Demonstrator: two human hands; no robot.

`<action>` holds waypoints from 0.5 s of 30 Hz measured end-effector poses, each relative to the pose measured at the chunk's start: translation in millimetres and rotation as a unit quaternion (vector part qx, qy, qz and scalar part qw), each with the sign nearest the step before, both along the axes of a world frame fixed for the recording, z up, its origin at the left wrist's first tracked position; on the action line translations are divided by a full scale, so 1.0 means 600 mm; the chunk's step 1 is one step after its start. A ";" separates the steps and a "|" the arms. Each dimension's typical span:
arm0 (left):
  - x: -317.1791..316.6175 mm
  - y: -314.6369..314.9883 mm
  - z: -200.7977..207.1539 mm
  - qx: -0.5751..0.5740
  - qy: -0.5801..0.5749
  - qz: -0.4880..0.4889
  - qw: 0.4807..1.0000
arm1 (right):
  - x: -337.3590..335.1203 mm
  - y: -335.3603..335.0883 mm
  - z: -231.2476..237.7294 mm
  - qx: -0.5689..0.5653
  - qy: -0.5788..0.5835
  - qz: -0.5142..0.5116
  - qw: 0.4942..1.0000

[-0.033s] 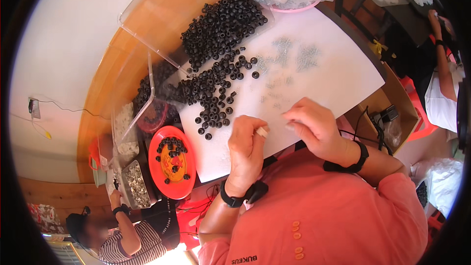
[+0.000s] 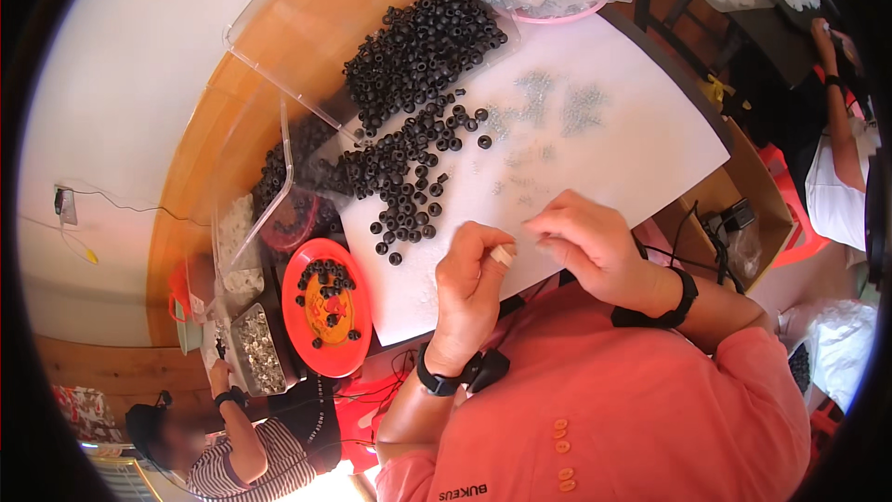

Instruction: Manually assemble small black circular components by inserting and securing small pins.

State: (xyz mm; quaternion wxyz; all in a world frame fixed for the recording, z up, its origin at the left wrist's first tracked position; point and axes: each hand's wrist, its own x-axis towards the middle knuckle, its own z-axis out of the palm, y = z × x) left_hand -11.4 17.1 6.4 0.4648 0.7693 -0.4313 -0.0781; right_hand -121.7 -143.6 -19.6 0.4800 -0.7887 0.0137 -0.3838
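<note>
My left hand (image 2: 469, 284) is closed over the near part of the white sheet (image 2: 641, 167). A small cream-coloured piece (image 2: 503, 255) shows at its thumb and forefinger; its kind is too small to make out. Just to the right, my right hand (image 2: 595, 246) has its fingers curled into a pinch that points at the left hand, with a narrow gap between them. Whatever the right fingertips hold is hidden. Beyond my hands lie loose black ring-like beads (image 2: 404, 214) and several patches of tiny pale, shiny bits (image 2: 534, 98).
A clear bin (image 2: 423, 51) spills black pieces onto the sheet. Left of it stands a red oval plate (image 2: 360, 316) with a few black pieces, beside a tray of metallic parts (image 2: 258, 349). A bag-filled pink basin (image 2: 557, 14) sits far back. Co-workers are at left and right.
My right hand has shifted slightly left, bringing its fingertips nearer to my left hand. The left hand has turned or moved very slightly rightward.
</note>
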 end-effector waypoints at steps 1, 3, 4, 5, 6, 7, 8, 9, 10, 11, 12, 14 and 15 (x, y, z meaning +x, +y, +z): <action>-0.010 0.004 0.008 -0.014 0.235 -0.030 0.972 | 0.003 0.004 0.002 0.042 0.015 0.063 0.997; -0.004 0.012 0.003 -0.020 0.292 -0.042 0.955 | 0.008 0.006 0.000 0.085 0.027 0.126 0.988; 0.000 0.015 0.001 -0.033 0.327 -0.042 0.943 | 0.012 0.005 -0.003 0.126 0.042 0.148 0.980; 0.004 0.016 0.001 -0.046 0.362 -0.042 0.930 | 0.015 0.004 -0.005 0.166 0.056 0.170 0.970; 0.005 0.016 0.003 -0.044 0.361 -0.042 0.930 | 0.016 0.005 -0.003 0.167 0.055 0.170 0.970; 0.005 0.015 0.005 -0.051 0.376 -0.043 0.924 | 0.017 0.007 0.001 0.178 0.048 0.168 0.968; 0.006 0.015 0.006 -0.058 0.390 -0.044 0.918 | 0.017 0.007 0.003 0.188 0.042 0.167 0.967; 0.007 0.013 0.006 -0.056 0.389 -0.045 0.918 | 0.017 0.006 0.003 0.189 0.040 0.166 0.967; 0.009 0.012 0.005 -0.056 0.403 -0.050 0.912 | 0.015 0.004 0.001 0.176 0.040 0.163 0.970; 0.009 0.010 0.005 -0.056 0.417 -0.055 0.905 | 0.014 0.003 0.000 0.164 0.040 0.160 0.973; 0.010 0.007 0.006 -0.053 0.416 -0.057 0.906 | 0.014 0.002 -0.001 0.165 0.037 0.157 0.973; 0.010 0.001 0.012 -0.050 0.445 -0.051 0.892 | 0.014 0.000 -0.004 0.142 0.018 0.148 0.979; 0.011 -0.004 0.017 -0.047 0.444 -0.054 0.893 | 0.013 -0.002 -0.002 0.143 0.016 0.143 0.979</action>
